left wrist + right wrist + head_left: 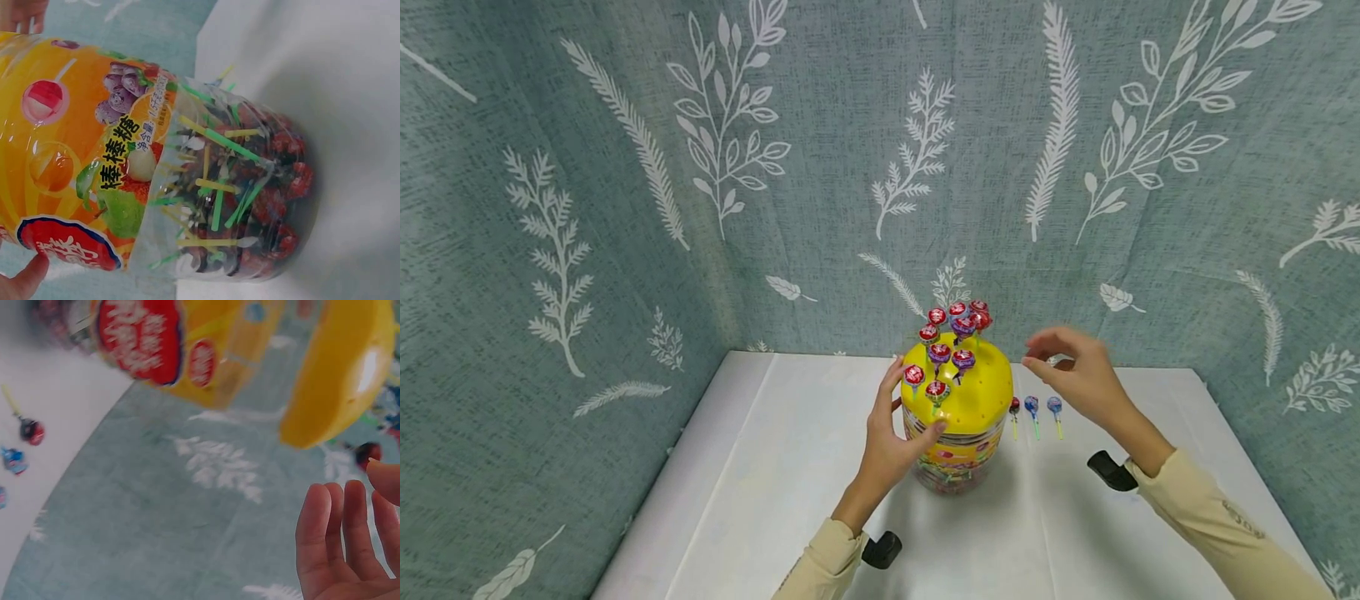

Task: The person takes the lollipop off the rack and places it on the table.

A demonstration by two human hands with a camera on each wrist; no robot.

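A clear plastic candy jar (219,187) with an orange fruit label stands upright on the table, lollipops piled inside its base. Its yellow lid (981,392) has small holes, and several wrapped lollipops (938,354) stand up from it by their sticks, mostly on the left and back. My left hand (887,446) holds the jar near the lid from the left, thumb at the front and fingers round the far side. To the right of the jar, my right hand (1078,375) hovers with fingers loosely bent, nothing seen between thumb and fingertips.
Three lollipops, one dark red (1015,406) and two blue (1032,405), lie in a row on the white table (775,467), right of the jar. Grey-green fabric (835,167) with white leaf prints hangs behind and at both sides.
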